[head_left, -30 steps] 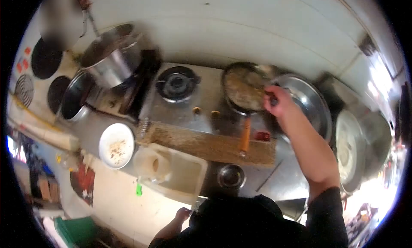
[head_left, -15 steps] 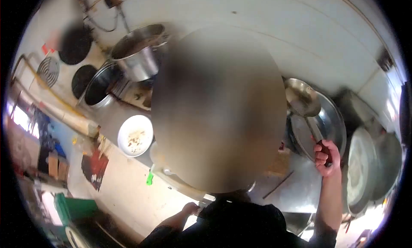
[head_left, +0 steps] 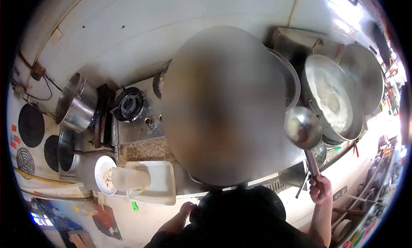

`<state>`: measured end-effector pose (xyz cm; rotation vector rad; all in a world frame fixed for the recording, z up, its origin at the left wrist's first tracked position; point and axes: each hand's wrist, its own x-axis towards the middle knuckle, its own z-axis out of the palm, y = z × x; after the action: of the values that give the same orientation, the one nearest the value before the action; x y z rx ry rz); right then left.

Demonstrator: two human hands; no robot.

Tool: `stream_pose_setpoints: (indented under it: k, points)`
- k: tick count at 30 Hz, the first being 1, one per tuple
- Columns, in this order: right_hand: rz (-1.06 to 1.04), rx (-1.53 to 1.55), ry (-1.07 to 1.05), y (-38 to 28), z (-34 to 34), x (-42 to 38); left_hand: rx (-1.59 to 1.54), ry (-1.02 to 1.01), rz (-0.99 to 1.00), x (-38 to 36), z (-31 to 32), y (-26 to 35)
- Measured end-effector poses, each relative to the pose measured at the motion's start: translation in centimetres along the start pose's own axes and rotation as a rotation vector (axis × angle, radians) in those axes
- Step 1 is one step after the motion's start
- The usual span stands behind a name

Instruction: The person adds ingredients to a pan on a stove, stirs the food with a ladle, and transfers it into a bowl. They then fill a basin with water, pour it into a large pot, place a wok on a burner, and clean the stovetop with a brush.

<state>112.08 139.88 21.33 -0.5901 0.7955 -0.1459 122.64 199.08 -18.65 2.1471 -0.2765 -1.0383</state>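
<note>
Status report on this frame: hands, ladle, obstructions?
Right hand gripping ladle, its bowl beside wide pan. Left hand low, grip unclear. Gray blur masks mid-view.

No readable text, labels, brands, numbers or signs
</note>
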Motion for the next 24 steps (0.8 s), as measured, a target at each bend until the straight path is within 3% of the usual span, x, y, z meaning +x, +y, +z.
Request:
stream_pose_setpoints:
  k: [1, 2, 3, 5, 7, 9, 10, 11, 12, 14, 16, 21, 24]
  points:
    - [0.005, 0.007, 0.001, 0.3, -1.3, -0.7, 0.15, -0.065, -0.038, 0.6, -0.4, 1.7]
    - [0.031, 0.05, 0.097, 0.4, -2.4, -1.6, 0.017, -0.087, -0.332, -0.7, -2.4, 9.5]
    - [0.058, 0.096, 0.197, 0.4, -3.3, -2.2, 0.027, -0.094, -0.339, -0.6, -1.8, 9.1]
    - [0.066, 0.099, 0.253, 0.5, -6.3, -2.4, 0.192, -0.168, -0.083, 0.7, -0.7, 8.4]
    - [-0.158, 0.13, 0.428, 1.8, -12.1, -1.7, 0.127, -0.166, -0.134, 1.3, -0.3, 8.3]
    - [-0.235, 0.075, 0.675, 1.8, -13.3, -1.2, -0.05, -0.285, 0.023, 1.7, -0.1, 8.6]
    - [-0.151, 0.221, 0.445, 0.8, -15.8, -1.3, 0.157, -0.287, -0.013, 1.0, -0.2, 11.4]
    - [-0.163, 0.214, 0.536, 0.0, -15.9, -0.8, 0.365, -0.269, -0.035, 0.7, -0.9, 15.1]
    - [-0.203, 0.176, 0.616, -0.7, -15.7, -0.3, 0.383, -0.313, -0.008, 0.9, -0.1, 15.5]
    - [-0.24, 0.148, 0.698, -1.9, -17.4, 0.8, 0.52, -0.195, 0.056, 0.7, 0.2, 15.2]
    - [-0.214, -0.102, 0.732, -2.8, -19.7, 2.2, 0.472, -0.175, 0.036, -0.2, -0.2, 17.6]
    - [-0.226, -0.346, 0.821, -4.1, -20.2, 3.9, 0.407, -0.145, -0.007, -0.6, -0.3, 18.2]
    - [-0.347, -0.635, 0.99, -2.7, -19.9, 4.7, 0.379, -0.13, -0.009, -0.4, -0.1, 18.0]
